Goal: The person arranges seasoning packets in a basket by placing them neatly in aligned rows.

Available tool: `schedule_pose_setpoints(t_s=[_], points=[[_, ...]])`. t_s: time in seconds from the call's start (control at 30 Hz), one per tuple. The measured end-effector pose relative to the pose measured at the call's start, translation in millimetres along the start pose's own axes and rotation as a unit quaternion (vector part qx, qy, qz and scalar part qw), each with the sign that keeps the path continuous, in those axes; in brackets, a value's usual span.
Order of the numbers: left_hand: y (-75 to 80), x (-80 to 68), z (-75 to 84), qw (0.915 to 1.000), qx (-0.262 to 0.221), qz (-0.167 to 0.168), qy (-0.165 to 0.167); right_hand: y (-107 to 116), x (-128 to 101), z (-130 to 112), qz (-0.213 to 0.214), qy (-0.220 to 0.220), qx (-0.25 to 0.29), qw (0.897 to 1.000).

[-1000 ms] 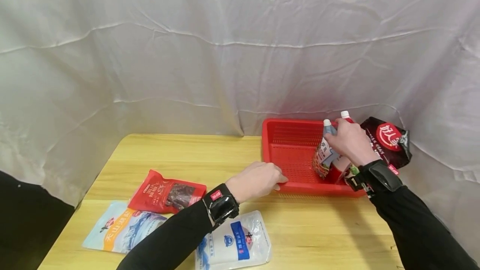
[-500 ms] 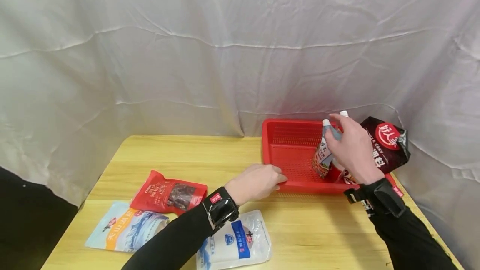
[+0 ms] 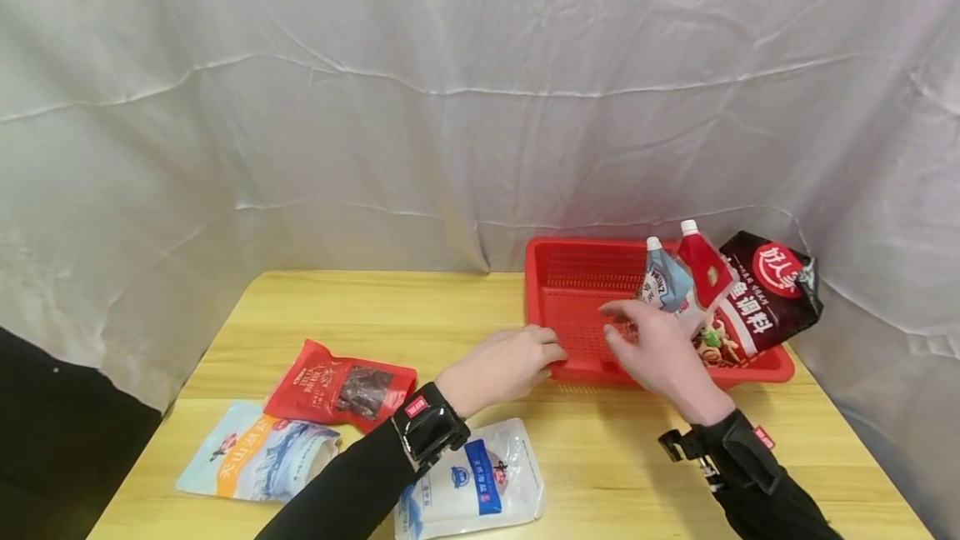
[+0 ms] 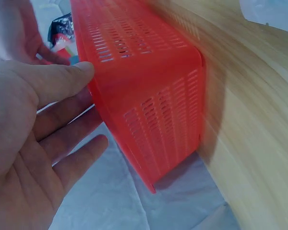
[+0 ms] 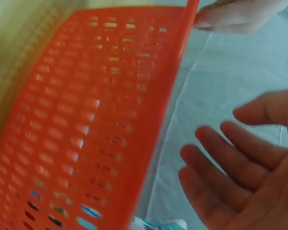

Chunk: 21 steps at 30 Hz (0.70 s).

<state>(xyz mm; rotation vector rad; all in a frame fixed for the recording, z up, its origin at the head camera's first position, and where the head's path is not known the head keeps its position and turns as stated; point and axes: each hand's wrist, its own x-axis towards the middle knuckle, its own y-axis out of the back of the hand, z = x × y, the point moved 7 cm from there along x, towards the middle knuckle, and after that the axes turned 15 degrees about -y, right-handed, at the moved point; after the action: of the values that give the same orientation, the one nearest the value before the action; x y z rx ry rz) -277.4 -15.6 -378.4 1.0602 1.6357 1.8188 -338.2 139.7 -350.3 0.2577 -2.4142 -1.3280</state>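
A red slotted basket [image 3: 577,245] stands on the right of the wooden table [image 3: 375,307]. At its right end a blue-grey spout pouch [image 3: 664,282] and a red spout pouch [image 3: 707,270] lean on a dark snack bag [image 3: 765,300]. My right hand [image 3: 611,323] hovers open over the basket's front part and holds nothing; the right wrist view shows its fingers [image 5: 240,158] spread beside the basket wall [image 5: 101,120]. With straight fingers, my left hand [image 3: 557,357] rests against the basket's front left corner, and its thumb [image 4: 72,74] lies on the rim [image 4: 134,57].
Three flat packs lie at the front left: a red snack pouch [image 3: 341,386], a pale blue and orange bag [image 3: 255,452], and a white and blue bag [image 3: 472,482]. A white cloth backdrop [image 3: 450,107] hangs behind the table, and the table's right edge is near the basket.
My right hand has let go of the blue-grey pouch and drawn back to the basket's front left. Both pouches now lean on the dark bag. My left hand stayed put.
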Motion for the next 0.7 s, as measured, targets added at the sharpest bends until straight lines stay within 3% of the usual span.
schedule_pose_setpoints(t_s=[0.17, 0.4, 0.57, 0.7], points=[[5.2, -14.3, -3.1, 0.9995, -0.007, 0.028, 0.01, -17, -9, -3, -0.048, 0.015, 0.002, 0.999], [13.7, -42.7, -9.5, 0.9957, -0.041, 0.063, 0.054, -36, -19, -6, -0.068, 0.043, 0.004, 0.997], [21.6, -72.8, -17.9, 0.9883, -0.053, 0.107, 0.095, -42, -24, -8, -0.071, 0.049, 0.0, 0.996], [28.5, -99.8, -27.3, 0.977, -0.067, 0.139, 0.147, -42, -26, -7, -0.069, 0.049, 0.002, 0.996]])
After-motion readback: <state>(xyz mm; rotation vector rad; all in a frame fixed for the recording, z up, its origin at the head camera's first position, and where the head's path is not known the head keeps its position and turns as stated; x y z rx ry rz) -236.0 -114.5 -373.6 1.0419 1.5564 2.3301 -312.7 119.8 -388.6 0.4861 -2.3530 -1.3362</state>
